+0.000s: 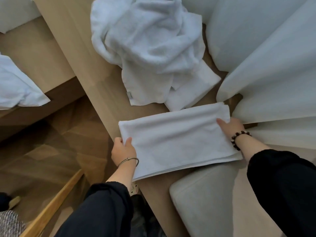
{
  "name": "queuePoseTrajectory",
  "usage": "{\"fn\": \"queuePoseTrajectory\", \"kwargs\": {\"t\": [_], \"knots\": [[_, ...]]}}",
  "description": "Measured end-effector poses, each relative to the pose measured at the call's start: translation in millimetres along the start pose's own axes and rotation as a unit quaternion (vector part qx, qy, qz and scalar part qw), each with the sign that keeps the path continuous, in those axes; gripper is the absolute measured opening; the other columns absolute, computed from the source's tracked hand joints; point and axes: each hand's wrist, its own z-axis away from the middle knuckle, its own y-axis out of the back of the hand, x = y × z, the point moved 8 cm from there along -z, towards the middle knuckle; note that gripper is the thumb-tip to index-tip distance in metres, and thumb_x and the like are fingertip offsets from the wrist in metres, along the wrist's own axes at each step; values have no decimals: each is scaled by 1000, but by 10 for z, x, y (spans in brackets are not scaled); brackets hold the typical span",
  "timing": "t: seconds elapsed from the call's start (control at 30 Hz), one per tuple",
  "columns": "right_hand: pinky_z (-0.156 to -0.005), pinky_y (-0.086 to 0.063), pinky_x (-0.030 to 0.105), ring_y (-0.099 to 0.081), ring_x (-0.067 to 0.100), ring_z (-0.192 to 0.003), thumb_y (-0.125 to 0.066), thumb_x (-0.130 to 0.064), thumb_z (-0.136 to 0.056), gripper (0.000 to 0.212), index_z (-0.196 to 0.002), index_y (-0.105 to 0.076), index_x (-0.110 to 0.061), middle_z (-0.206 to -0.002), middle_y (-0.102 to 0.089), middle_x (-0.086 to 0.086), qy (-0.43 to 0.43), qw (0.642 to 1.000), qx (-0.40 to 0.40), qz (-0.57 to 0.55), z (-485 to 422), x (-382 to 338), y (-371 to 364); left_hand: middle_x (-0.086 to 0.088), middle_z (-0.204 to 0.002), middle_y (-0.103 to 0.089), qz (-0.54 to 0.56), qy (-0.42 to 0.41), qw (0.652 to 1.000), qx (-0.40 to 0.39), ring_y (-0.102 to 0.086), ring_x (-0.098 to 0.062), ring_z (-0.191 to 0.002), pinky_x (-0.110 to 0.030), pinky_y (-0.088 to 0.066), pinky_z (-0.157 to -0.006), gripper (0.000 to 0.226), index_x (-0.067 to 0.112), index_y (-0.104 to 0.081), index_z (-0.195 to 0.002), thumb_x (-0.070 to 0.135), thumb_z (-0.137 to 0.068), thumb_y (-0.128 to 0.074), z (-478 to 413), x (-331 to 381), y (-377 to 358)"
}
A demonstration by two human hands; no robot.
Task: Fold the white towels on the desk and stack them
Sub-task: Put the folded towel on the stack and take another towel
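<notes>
A folded white towel [176, 141] lay flat on the tan bench [95, 69], its near edge showing several stacked layers. The person's left hand [123, 150] held the towel's near left corner, thumb on top and fingers [118, 140] curled round the edge. The right hand [230, 126] gripped the far right corner, thumb pressed on the cloth while the other fingers were tucked beneath, out of sight. A thin metal bangle [129, 160] circled the left wrist and a dark beaded bracelet [238, 138] the right; both arms wore black sleeves [280, 182].

Just beyond the folded towel sat a heap of crumpled white towels [147, 40], spilling toward the near side. One flatter piece [193, 93] from the heap nearly touched the folded towel's far edge. Large white pillows [266, 57] crowded the right side of the bench, one pressing close to the right hand and the towel's right end. A grey cushion [205, 202] lay near the person, just below the towel's near edge. To the left, the wooden floor [51, 151] showed, and further left another white cloth [15, 86] hung over a lower wooden surface.
</notes>
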Motion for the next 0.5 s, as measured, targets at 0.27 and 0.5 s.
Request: {"fn": "queuePoseTrajectory", "kwargs": {"t": [0.27,0.5], "knots": [[-79,-36,30,-51,23,-91,-48,-29,-97,32,-116,-58,-5,-115,-61,14,45,999,10,-12,46,-122,29,3,-76,-50,33,-31,997,-57,-51,-18,-71,-28,-39,-61,15,12,-46,-91,25,-96,-50,-29,51,29],[-79,-39,32,-53,26,-91,-45,-29,-97,28,-112,-56,-8,-108,-62,13,79,995,60,-4,67,-164,17,-4,-92,-57,-6,-91,993,-79,-60,-28,-84,-38,-50,-71,16,16,-41,-110,23,-97,-47,5,95,23]]}}
